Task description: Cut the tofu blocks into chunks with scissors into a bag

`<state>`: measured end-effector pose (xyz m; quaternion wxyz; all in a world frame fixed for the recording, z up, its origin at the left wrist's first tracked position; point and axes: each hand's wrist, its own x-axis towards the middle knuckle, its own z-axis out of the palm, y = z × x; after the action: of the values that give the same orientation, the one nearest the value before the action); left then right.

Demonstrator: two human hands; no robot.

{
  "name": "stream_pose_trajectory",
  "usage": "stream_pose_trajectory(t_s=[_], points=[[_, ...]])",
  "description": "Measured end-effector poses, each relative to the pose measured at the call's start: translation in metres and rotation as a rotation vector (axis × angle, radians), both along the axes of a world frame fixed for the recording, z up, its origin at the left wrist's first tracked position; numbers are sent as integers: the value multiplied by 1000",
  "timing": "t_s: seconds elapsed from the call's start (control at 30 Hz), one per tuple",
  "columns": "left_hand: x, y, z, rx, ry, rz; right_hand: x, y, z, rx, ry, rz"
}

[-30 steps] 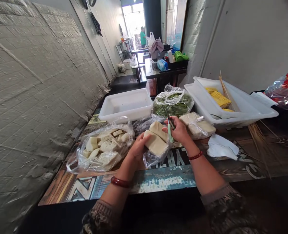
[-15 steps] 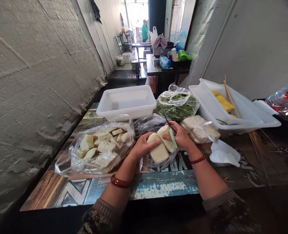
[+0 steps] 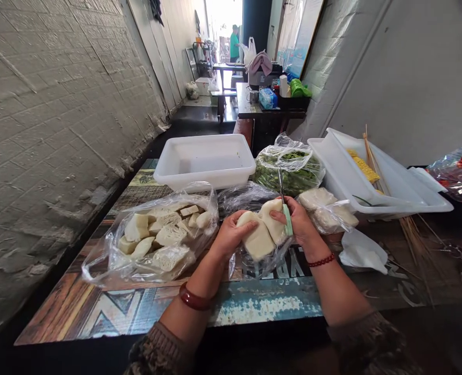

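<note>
My left hand (image 3: 233, 233) is closed on a pale tofu block (image 3: 257, 244), thumb on top. A second pale tofu block (image 3: 269, 211) lies against it with a cleft between; whether they are joined I cannot tell. My right hand (image 3: 301, 225) grips this one's right side and also holds a knife with a light green handle (image 3: 287, 219), its blade pointing away from me. Clear plastic film (image 3: 250, 266) lies beneath the blocks. To the left, an open clear bag (image 3: 111, 255) holds several cut, porous tofu pieces (image 3: 171, 234).
Behind my hands stand a white tub (image 3: 203, 179) and a bag of leafy greens (image 3: 289, 169). Right of them are a wrapped pale pack (image 3: 326, 208), crumpled white paper (image 3: 362, 252), stacked white trays (image 3: 402, 195) with corn (image 3: 363, 166), and loose skewers (image 3: 414, 245). A person (image 3: 234, 44) stands far back.
The knife has swung more upright in my right hand, its blade pointing straight away. Both hands keep hold of the tofu, and the camera view has shifted slightly.
</note>
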<state>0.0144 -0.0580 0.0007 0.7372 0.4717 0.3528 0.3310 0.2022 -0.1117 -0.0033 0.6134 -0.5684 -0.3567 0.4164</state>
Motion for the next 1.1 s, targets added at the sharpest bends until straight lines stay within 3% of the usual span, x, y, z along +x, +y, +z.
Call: stream_pose_trajectory(t_s=[0.4,0.63,0.77,0.93,1.1], points=[[-5,-1,4,-66,-59,12,0,-3,6,-8,52,0],[-3,-4,-2,-67,-167,-172,4,-3,6,51,54,-140],[-1,-6,-2,-35,-137,-84,1,-2,4,59,23,-128],[-4,-2,-1,-108,-184,40,1,3,-2,63,-42,-31],[-5,-4,3,-123,-247,52,-6,6,-7,1,-11,10]])
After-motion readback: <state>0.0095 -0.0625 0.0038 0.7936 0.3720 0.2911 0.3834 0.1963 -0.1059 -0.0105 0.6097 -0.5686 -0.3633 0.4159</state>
